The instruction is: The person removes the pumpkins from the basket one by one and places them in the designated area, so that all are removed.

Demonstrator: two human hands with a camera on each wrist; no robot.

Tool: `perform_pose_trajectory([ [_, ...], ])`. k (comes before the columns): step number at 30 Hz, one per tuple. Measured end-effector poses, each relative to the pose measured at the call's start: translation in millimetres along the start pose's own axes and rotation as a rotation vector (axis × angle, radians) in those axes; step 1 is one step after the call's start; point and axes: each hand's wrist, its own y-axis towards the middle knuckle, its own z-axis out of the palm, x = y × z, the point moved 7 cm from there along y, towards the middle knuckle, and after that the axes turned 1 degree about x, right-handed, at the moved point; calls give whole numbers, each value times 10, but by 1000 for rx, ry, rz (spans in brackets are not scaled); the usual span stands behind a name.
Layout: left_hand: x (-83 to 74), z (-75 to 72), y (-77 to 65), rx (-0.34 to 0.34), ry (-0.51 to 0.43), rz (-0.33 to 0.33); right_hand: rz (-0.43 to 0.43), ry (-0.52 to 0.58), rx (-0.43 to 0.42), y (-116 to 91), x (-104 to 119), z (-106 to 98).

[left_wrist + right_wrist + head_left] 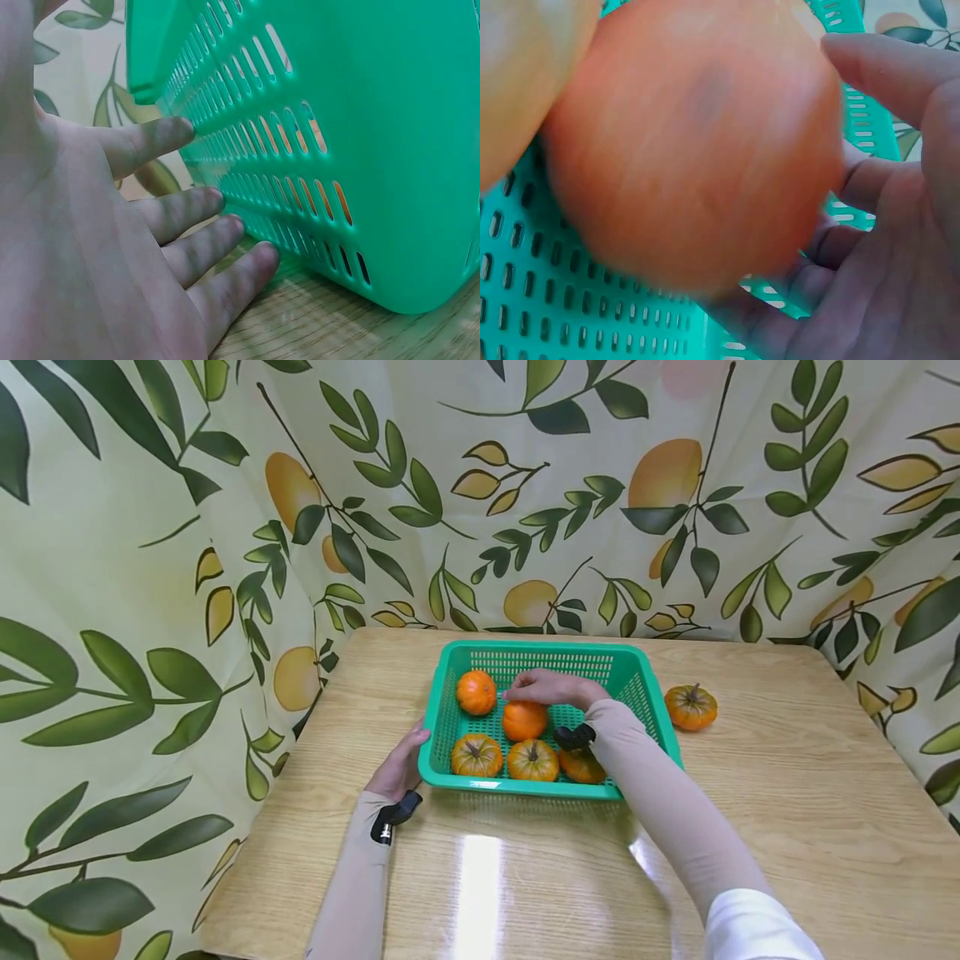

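Note:
A green plastic basket [517, 787] with slotted walls stands on the table and holds several small pumpkins. Inside it, my right hand [555, 687] grips a smooth orange pumpkin [525, 722], thumb and fingers curled round one side in the right wrist view [697, 157]. Another orange pumpkin [476, 692] lies to its left. Along the near wall sit a yellow-orange ribbed pumpkin [476, 757], a second ribbed pumpkin [533, 762] and a third ribbed pumpkin [582, 767], partly covered by my wrist. My left hand [399, 766] is at the basket's left wall, its fingers extended and spread [225, 300].
One more ribbed pumpkin [691, 707] rests on the wooden table [787, 777], just right of the basket. A leaf-and-fruit patterned curtain [570, 527] hangs behind the table and along its sides.

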Motion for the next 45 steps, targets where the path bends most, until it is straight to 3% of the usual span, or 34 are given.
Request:
perform_pose_trajectory([
  [7, -2, -3, 9, -15, -4, -1, 71, -51, 50, -60, -53, 15],
  [12, 6, -10, 1, -21, 7, -15, 151, -72, 154, -117, -108, 88],
  [16, 10, -11, -12, -18, 11, -20, 144, -76, 202, -140, -88, 127],
  [25, 12, -16, -7, -12, 12, -9, 57, -75, 215, -156, 8, 143],
  [39, -3, 5, 3, 7, 9, 3, -33, -18, 48, -243, -13, 19],
  [45, -18, 17, -10, 14, -1, 6, -141, -38, -36, -350, 76, -33],
])
